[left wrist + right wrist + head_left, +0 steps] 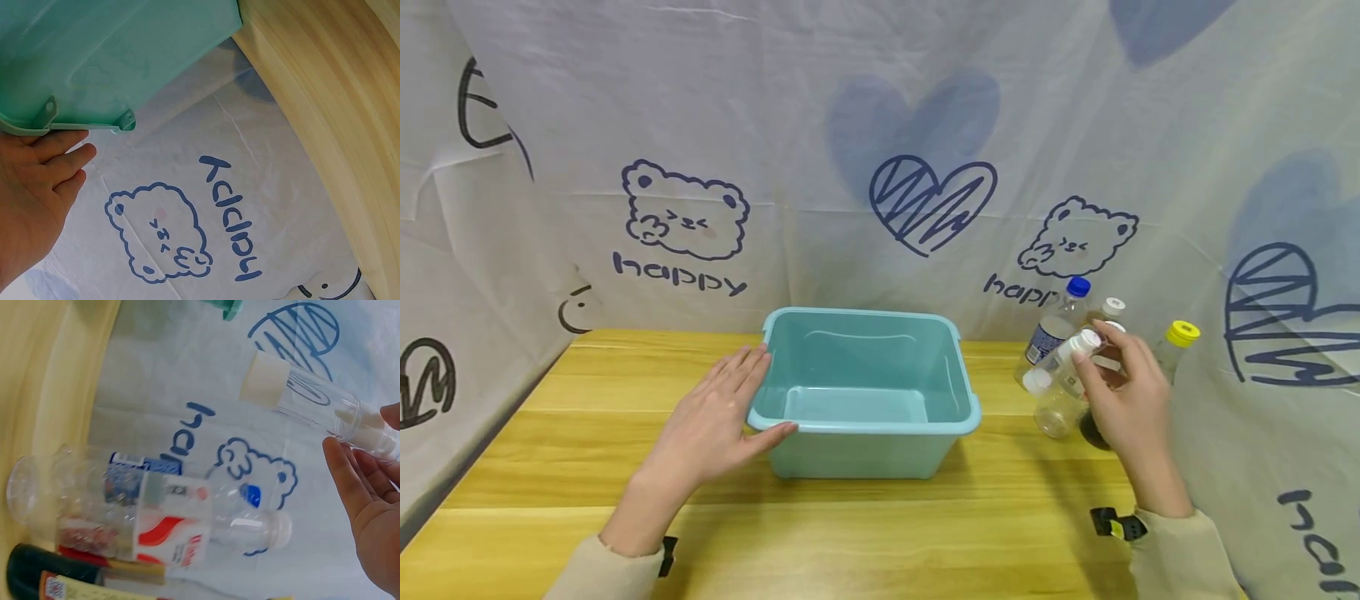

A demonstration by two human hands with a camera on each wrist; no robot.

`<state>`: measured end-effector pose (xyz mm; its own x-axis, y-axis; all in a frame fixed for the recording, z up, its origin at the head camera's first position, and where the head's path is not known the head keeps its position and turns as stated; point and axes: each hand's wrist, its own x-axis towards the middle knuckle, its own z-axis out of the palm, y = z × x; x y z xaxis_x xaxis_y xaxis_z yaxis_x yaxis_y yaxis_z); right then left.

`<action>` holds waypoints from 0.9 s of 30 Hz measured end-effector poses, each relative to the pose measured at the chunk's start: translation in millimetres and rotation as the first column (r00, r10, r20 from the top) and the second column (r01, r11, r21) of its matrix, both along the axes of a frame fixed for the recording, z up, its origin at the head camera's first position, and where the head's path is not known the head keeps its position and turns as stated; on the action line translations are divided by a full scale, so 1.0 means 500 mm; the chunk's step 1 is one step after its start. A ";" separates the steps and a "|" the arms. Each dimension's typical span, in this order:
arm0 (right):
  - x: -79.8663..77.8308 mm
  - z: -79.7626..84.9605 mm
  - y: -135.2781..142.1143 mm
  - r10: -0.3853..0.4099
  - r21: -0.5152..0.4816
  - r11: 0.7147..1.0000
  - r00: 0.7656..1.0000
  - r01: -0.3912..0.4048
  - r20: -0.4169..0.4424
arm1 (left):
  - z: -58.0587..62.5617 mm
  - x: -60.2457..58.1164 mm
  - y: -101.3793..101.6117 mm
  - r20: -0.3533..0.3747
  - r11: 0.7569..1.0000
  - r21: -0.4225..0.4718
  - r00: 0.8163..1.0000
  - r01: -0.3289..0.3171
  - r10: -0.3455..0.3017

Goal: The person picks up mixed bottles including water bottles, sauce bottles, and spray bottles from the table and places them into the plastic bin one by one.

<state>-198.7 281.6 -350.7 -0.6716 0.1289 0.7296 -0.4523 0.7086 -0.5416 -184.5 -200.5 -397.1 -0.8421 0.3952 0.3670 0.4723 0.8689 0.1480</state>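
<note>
A light teal plastic bin (865, 454) stands upright on the wooden table, with nothing inside it. My left hand (715, 417) touches its near left corner, straight fingers along the left rim and thumb across the front rim. In the left wrist view, the fingertips (81, 153) lie at the bin's edge. My right hand (1131, 392) pinches a small clear cylindrical container (312, 397) near one end, raised and tilted. Its broad white cap (265, 378) points away from the fingers. Close by stands a clear bottle with a red-and-white label (175, 519).
Around my right hand are several more bottles, including one with a blue cap (1078, 287) and one with a yellow cap (1183, 333). A dark green bottle (44, 572) is beside the clear one. White cloth (805, 108) with printed bears and hearts hangs behind the table (880, 542).
</note>
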 end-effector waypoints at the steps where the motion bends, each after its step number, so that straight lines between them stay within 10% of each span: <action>1: -0.002 0.005 -0.004 0.000 0.012 1.000 1.000 0.000 -0.001 | 0.000 0.000 0.000 -0.002 1.000 0.001 1.000 0.000 0.000; 27: -0.066 0.074 -0.147 0.347 0.124 0.934 0.934 -0.336 -0.082 | -0.002 -0.003 -0.002 -0.018 1.000 0.005 1.000 0.005 -0.004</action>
